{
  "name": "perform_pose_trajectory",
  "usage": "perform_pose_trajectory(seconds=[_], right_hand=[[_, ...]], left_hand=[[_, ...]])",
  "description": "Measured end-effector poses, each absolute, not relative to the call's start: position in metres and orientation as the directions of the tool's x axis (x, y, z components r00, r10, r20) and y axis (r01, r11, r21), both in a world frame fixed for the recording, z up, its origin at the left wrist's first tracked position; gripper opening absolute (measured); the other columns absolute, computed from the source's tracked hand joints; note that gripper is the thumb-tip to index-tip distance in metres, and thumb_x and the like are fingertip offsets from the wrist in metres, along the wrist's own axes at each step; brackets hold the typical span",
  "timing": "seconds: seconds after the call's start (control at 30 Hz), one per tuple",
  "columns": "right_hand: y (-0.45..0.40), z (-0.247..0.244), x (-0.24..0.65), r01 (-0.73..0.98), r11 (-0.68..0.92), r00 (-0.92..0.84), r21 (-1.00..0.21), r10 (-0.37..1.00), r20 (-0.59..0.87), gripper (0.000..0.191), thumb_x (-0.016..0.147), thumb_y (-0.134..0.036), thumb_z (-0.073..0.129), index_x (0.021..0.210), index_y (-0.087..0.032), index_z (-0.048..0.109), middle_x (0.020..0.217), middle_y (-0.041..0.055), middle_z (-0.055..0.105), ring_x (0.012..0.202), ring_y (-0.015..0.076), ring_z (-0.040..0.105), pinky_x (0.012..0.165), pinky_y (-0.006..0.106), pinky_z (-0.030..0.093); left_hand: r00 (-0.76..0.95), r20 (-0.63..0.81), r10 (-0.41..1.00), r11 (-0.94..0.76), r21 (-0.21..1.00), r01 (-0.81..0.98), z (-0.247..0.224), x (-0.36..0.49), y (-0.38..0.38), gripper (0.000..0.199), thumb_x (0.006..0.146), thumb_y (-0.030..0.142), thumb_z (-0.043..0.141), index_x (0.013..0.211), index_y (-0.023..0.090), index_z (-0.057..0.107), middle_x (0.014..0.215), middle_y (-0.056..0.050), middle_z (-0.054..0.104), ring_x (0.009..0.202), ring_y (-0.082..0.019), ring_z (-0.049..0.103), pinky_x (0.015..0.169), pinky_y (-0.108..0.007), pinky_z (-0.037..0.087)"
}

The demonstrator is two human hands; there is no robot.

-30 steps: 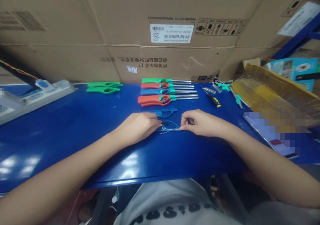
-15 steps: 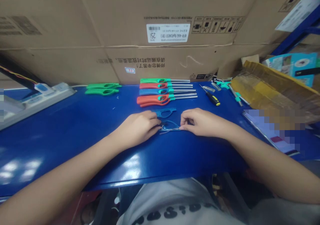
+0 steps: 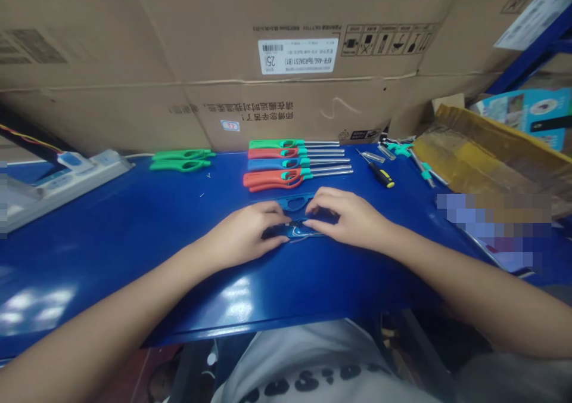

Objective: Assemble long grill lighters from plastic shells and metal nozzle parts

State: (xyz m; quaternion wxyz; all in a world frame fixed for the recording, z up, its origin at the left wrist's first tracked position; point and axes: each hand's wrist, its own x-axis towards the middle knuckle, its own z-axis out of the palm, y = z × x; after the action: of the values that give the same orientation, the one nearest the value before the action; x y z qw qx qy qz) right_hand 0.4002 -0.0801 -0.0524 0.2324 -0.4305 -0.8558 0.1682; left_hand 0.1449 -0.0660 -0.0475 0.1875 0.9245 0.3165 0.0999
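A blue lighter shell half lies on the blue table with thin wires and a small dark part on it. My left hand pinches at its left end, fingers on the dark part. From the right, my right hand reaches over the same shell, its thumb and fingertips curved apart near the wires; whether they touch a wire is too small to tell. Just behind lies another blue shell half, partly covered by the fingers. Finished-looking lighters in red, blue and green lie in a row farther back.
Green shells lie at the back left, near a white power strip. A yellow and black screwdriver and teal parts lie at the back right, beside a taped package. A large cardboard box stands behind.
My right hand has moved left over the shell, and its fingertips have spread. The fingers of my left hand have shifted around the shell's left end, and the small dark part now shows.
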Motion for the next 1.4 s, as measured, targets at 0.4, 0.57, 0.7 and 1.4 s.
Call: perform_pose_trajectory(seconds=[0.4,0.57,0.7,1.4], right_hand=[[-0.079,-0.061,0.398,0.623,0.778,-0.738,-0.08,0.618,0.27,0.02,0.1,-0.026,0.052,0.093,-0.017,0.069,0.096,0.0068,0.067,0.087,0.0194,0.058,0.07,0.03,0.042],[-0.082,-0.058,0.394,0.614,0.785,-0.775,0.077,0.581,0.248,0.022,0.101,-0.023,0.05,0.09,-0.015,0.067,0.092,0.0072,0.067,0.084,0.0196,0.055,0.066,0.032,0.037],[-0.084,-0.057,0.393,0.616,0.778,-0.781,0.124,0.582,0.227,0.02,0.1,-0.02,0.051,0.088,-0.015,0.066,0.09,0.0079,0.067,0.082,0.0197,0.055,0.065,0.032,0.035],[-0.076,-0.057,0.398,0.675,0.509,-0.53,-0.534,0.838,0.129,0.013,0.089,-0.026,0.07,0.08,-0.017,0.069,0.085,0.0024,0.067,0.075,0.0133,0.059,0.066,0.025,0.04]], left_hand=[[0.745,0.158,0.648,-0.729,0.413,0.546,-0.058,0.155,-0.075,0.035,0.091,0.027,0.069,0.125,0.02,0.063,0.117,-0.008,0.068,0.101,-0.022,0.068,0.084,-0.034,0.057],[0.74,0.173,0.65,-0.743,0.346,0.572,-0.057,0.157,-0.079,0.029,0.092,0.028,0.068,0.12,0.02,0.063,0.113,-0.007,0.069,0.102,-0.023,0.068,0.085,-0.035,0.057],[0.747,0.218,0.629,-0.771,0.297,0.563,-0.062,0.159,-0.081,0.026,0.095,0.029,0.064,0.117,0.018,0.067,0.11,-0.008,0.069,0.103,-0.023,0.067,0.086,-0.035,0.057],[0.765,0.225,0.604,-0.795,0.24,0.557,-0.063,0.159,-0.088,0.032,0.096,0.022,0.06,0.126,0.014,0.067,0.109,-0.011,0.067,0.101,-0.025,0.061,0.089,-0.04,0.056]])
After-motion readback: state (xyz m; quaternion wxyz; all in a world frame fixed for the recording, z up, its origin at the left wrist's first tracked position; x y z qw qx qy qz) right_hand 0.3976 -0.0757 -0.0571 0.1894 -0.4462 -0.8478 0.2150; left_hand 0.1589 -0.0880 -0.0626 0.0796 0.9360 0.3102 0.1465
